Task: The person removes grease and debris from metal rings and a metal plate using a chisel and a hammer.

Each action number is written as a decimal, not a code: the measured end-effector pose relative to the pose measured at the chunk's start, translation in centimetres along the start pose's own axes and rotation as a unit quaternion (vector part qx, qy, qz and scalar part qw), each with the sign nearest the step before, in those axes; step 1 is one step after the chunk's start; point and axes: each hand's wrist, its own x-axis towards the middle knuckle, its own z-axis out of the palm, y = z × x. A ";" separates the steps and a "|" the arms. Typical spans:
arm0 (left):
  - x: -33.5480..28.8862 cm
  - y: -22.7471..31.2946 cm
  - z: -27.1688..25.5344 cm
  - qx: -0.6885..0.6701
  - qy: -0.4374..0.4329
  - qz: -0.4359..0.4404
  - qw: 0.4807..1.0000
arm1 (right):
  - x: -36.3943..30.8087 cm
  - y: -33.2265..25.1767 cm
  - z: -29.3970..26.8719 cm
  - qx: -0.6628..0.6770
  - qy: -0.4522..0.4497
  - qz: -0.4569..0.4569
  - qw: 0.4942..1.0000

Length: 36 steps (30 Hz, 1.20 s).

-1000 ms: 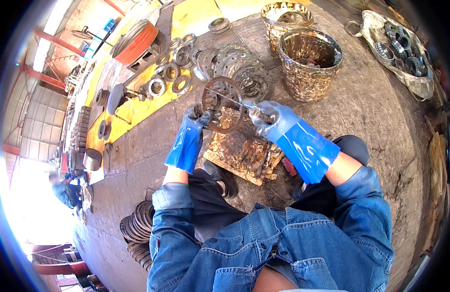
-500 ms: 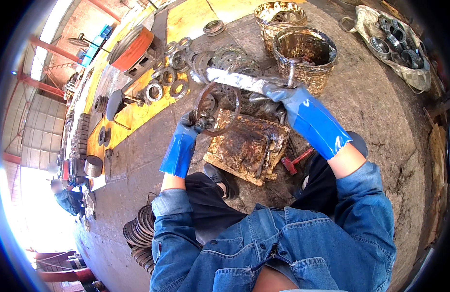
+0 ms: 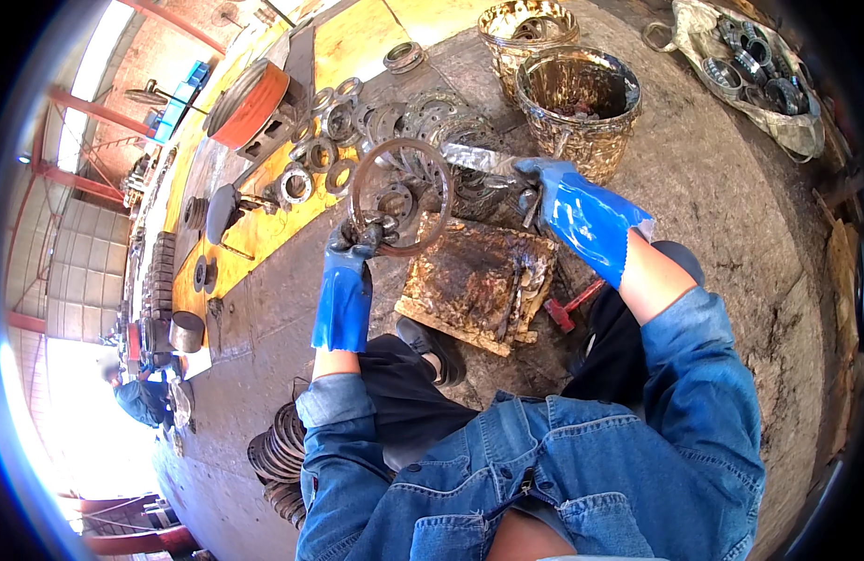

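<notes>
A grease-coated bucket (image 3: 579, 131) stands beyond the right gloved hand (image 3: 547, 194). A stained wooden block (image 3: 479, 276) lies below and between both hands. The left gloved hand (image 3: 355, 241) grips a brown metal ring (image 3: 448, 198) by its lower rim; the right is closed on a flat silvery tool (image 3: 477, 158) pointing toward the ring.

Bright, white glare left, bent edges

My left hand (image 3: 353, 241) hides part of the brown ring (image 3: 447, 187); my right hand (image 3: 549, 190) covers one end of the silvery blade (image 3: 476, 159).
</notes>
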 end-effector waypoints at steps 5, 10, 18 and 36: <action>1.0 -0.6 -1.4 -0.055 0.066 0.007 0.996 | -0.1 1.0 -0.6 -0.050 -0.011 0.084 0.995; 1.6 -0.3 -2.2 -0.088 0.128 -0.004 0.988 | -2.6 1.4 0.7 -0.241 -0.093 -0.100 0.961; 2.0 -0.5 -2.6 -0.073 0.146 0.003 0.987 | -7.8 0.7 3.5 -0.750 -0.162 -0.261 0.586; -0.6 0.7 -3.0 -0.079 0.049 -0.080 0.992 | -5.6 -1.7 0.9 -0.794 -0.090 -0.361 0.481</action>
